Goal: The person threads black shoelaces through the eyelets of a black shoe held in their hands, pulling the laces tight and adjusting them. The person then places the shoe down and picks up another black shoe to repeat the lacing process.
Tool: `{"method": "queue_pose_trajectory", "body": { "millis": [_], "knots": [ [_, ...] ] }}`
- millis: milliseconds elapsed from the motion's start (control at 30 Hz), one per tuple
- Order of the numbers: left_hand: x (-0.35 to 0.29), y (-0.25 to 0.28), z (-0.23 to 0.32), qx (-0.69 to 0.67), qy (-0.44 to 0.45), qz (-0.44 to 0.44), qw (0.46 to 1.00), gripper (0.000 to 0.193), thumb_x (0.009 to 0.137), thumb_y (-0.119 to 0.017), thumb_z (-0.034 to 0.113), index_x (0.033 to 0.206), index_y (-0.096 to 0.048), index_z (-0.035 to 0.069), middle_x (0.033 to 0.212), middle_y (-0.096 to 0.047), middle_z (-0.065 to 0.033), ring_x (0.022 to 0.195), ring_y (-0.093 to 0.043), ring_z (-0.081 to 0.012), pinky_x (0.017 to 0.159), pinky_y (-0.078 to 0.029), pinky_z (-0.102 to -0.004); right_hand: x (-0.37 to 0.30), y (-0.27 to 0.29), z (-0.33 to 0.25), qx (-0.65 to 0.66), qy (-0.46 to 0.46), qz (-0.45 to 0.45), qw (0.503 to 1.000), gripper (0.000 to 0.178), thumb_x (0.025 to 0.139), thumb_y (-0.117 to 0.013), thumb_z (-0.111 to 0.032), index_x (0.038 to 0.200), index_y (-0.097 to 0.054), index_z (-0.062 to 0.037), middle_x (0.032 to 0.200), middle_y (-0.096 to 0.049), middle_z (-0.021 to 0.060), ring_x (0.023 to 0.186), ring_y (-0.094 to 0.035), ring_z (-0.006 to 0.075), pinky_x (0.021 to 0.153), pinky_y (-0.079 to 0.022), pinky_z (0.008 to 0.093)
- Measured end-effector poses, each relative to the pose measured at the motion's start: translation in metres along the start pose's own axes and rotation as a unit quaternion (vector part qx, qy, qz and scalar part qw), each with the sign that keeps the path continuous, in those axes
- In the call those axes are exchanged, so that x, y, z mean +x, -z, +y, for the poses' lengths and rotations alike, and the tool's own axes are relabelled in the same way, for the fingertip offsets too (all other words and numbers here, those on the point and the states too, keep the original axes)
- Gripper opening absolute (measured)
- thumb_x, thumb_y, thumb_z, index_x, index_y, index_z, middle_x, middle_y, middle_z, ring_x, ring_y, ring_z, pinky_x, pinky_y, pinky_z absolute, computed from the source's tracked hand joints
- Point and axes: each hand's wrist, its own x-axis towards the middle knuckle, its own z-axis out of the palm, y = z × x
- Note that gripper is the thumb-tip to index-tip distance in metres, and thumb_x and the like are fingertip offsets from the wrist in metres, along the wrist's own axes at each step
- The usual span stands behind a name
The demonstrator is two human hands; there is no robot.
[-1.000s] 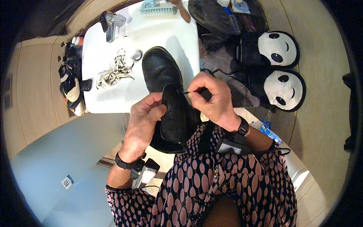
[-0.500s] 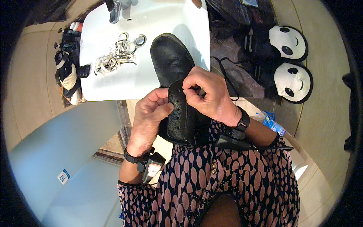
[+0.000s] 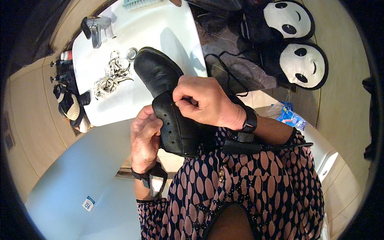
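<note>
A black leather ankle shoe (image 3: 157, 69) lies with its toe over the white sink. Its side flap (image 3: 173, 134), with a row of eyelets, faces up. My left hand (image 3: 146, 136) is closed on the flap's left edge, thumb on top beside the eyelets. Over the upper part of the shoe, my right hand (image 3: 208, 102) has thumb and forefinger pinched together at the flap's edge near the top eyelet. What sits between those fingertips is too small to make out. A tangled heap of white and black shoelaces (image 3: 114, 74) rests in the sink.
The white sink (image 3: 100, 114) has a metal tap (image 3: 94, 32), a round drain cover (image 3: 131, 54) and a brush (image 3: 140, 4). Right of it, a black cord (image 3: 227, 72) lies on dark stone beside two panda-faced slippers (image 3: 303, 66). Other shoes (image 3: 70, 106) stand left of the sink.
My view has shifted, so the sink, shoe and hands sit further left in the picture. Both hands stay on the shoe, the right one still pinching by the upper eyelets.
</note>
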Motion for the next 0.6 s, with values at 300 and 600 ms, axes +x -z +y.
{"method": "queue_pose_trajectory", "body": {
  "millis": [300,600],
  "knots": [
    [0.0003,-0.0011,0.0026,0.01,-0.024,-0.011,1.0,0.039,0.077,-0.047,-0.006,0.116,-0.052,-0.006,0.088,-0.061,-0.0039,0.073,-0.054,-0.0074,0.067,-0.041,-0.0177,0.0084,-0.0023,0.0,-0.022,0.025,-0.006,0.999,0.007,0.074,-0.058,-0.005,0.072,-0.051,-0.0052,0.068,-0.054,0.0095,0.063,-0.057,0.0318,0.054,-0.044,0.0398],
    [-0.002,-0.005,0.0014,0.001,-0.052,-0.041,0.998,0.04,0.077,-0.045,-0.013,0.116,-0.053,-0.007,0.102,-0.063,-0.0096,0.092,-0.059,-0.0138,0.086,-0.044,-0.0248,0.0105,-0.0016,0.0018,-0.022,0.01,-0.04,0.999,0.011,0.072,-0.06,-0.001,0.071,-0.05,-0.0041,0.064,-0.052,0.0078,0.057,-0.054,0.0266,0.051,-0.042,0.0343]
  ]
}}
